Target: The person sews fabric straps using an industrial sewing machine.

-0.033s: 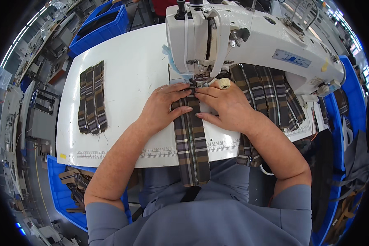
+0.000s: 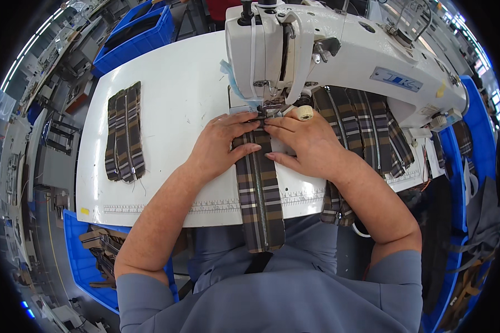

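Note:
A brown, grey and black plaid strip with a metal zipper runs from beneath the needle area of a white sewing machine down over the table's front edge. My left hand lies open on the strip's left side, fingertips by the presser foot and thumb apart near the zipper. On the other side my right hand is also open, its fingers stretched toward the foot and its thumb beside the strip's right edge. Both sets of fingertips press the far end of the cloth, which the machine head partly hides.
Two plaid zipper pieces lie on the left of the white table. Several more plaid zipper strips lie under the machine arm. Blue bins stand at back left, front left and right.

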Motion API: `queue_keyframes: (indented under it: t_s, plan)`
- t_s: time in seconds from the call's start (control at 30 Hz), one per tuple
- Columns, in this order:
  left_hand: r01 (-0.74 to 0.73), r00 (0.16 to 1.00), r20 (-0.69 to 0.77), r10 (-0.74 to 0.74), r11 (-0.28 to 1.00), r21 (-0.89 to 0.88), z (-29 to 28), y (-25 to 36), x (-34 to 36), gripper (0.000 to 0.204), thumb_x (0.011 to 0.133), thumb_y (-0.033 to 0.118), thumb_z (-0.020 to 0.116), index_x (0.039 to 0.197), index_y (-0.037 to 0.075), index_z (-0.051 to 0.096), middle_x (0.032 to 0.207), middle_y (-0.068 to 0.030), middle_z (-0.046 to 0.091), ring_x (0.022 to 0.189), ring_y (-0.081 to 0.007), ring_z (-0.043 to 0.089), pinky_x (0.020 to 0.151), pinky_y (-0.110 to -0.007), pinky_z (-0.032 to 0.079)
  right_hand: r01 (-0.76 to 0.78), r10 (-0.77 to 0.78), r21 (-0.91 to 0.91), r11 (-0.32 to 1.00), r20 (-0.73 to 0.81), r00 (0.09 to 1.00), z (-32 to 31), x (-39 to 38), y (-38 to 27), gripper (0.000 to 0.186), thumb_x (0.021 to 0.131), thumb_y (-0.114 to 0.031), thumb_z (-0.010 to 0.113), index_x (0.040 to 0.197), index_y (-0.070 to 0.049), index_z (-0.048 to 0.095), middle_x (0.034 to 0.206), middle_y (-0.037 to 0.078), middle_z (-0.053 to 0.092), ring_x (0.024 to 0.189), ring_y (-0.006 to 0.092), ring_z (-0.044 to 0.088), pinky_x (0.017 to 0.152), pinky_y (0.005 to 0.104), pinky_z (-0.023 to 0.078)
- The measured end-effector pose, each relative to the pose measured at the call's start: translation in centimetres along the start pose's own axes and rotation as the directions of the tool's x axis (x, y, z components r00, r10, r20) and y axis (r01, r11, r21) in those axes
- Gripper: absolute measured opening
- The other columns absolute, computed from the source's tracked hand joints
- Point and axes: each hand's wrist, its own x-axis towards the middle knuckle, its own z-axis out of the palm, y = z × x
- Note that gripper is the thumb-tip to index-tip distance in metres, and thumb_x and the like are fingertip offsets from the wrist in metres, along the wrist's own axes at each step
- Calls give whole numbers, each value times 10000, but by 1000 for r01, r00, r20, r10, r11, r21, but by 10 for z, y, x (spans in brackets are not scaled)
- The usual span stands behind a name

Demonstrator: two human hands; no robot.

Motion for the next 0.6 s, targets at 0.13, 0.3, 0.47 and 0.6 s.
queue_keyframes:
  t_s: [0.13, 0.3, 0.47, 0.6]
  plan:
    - [-2, 1000, 13, 1, 999, 36, -2, 0, 2, 481, 845, 225, 851, 1287, 66, 745, 1426, -114, 667, 1340, -311, 609, 1156, -440, 452, -7, 7, -25, 1000, -11, 1000, -1, 0, -2, 514, 895, -452, 749, 1214, -49, 745, 1268, 79, 720, 1086, 277, 656, 930, 422, 474]
    - [29, 999, 29, -32, 994, 102, 2, 4, -2, 542, 870, 384, 825, 1327, 108, 732, 1503, -118, 602, 1426, -325, 531, 1237, -542, 316, -14, 14, -13, 1000, -21, 1000, -2, 0, -2, 526, 875, -456, 765, 1210, -51, 745, 1256, 79, 723, 1079, 279, 655, 913, 420, 479]
    - [27, 998, 45, -40, 964, 263, -1, 12, -5, 595, 856, 503, 811, 1335, 159, 732, 1545, -73, 565, 1510, -259, 439, 1281, -560, 207, -10, 9, -17, 1000, -21, 1000, -3, 0, -2, 553, 861, -466, 776, 1221, -48, 744, 1258, 74, 726, 1105, 273, 651, 905, 418, 485]
    - [7, 998, 64, -21, 978, 211, -1, 11, -7, 605, 850, 460, 822, 1341, 121, 724, 1530, -87, 583, 1494, -288, 467, 1272, -590, 216, -8, 8, -8, 1000, -21, 1000, -3, -1, -2, 574, 858, -479, 776, 1233, -45, 740, 1266, 76, 725, 1116, 273, 649, 910, 419, 484]
